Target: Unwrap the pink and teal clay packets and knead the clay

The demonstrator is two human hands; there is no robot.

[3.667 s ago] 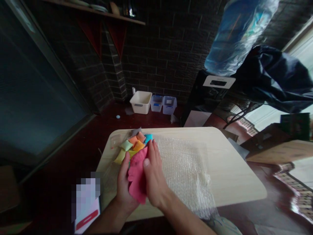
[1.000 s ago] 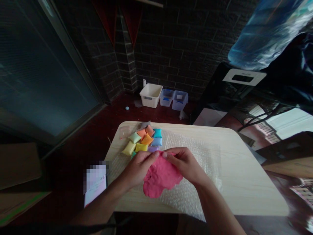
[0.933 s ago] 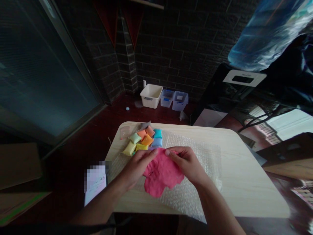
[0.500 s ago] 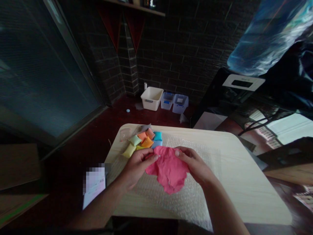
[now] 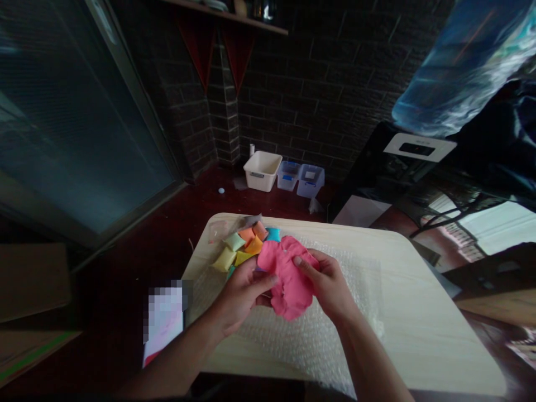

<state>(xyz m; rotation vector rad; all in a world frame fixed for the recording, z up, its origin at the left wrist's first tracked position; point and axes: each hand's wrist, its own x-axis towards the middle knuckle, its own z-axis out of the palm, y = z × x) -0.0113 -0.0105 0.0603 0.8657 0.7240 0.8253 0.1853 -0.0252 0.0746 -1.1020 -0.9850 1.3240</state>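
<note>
A flattened, ragged-edged sheet of pink modelling clay (image 5: 291, 279) is held up above the table between both hands. My left hand (image 5: 243, 290) grips its left side, thumb in front and fingers partly behind it. On the other side, my right hand (image 5: 329, 279) pinches the clay with the thumb pressed on its face. Just beyond my left hand lies a heap of small clay packets, among them a yellow packet (image 5: 225, 259), an orange packet (image 5: 253, 244) and a blue packet (image 5: 273, 234). Bubble wrap (image 5: 301, 346) lies flat under the hands.
The pale wooden table (image 5: 419, 301) has rounded corners. A phone or tablet screen (image 5: 165, 318) shows beside its left edge. On the floor behind stand a white basket (image 5: 262, 173) and two clear bins (image 5: 310, 181). A water dispenser (image 5: 419, 146) stands at the right.
The pink clay has been turned and bunched, with its upper edge higher and its outline narrower. My left hand has shifted lower on it. The right thumb has slid lower on its face.
</note>
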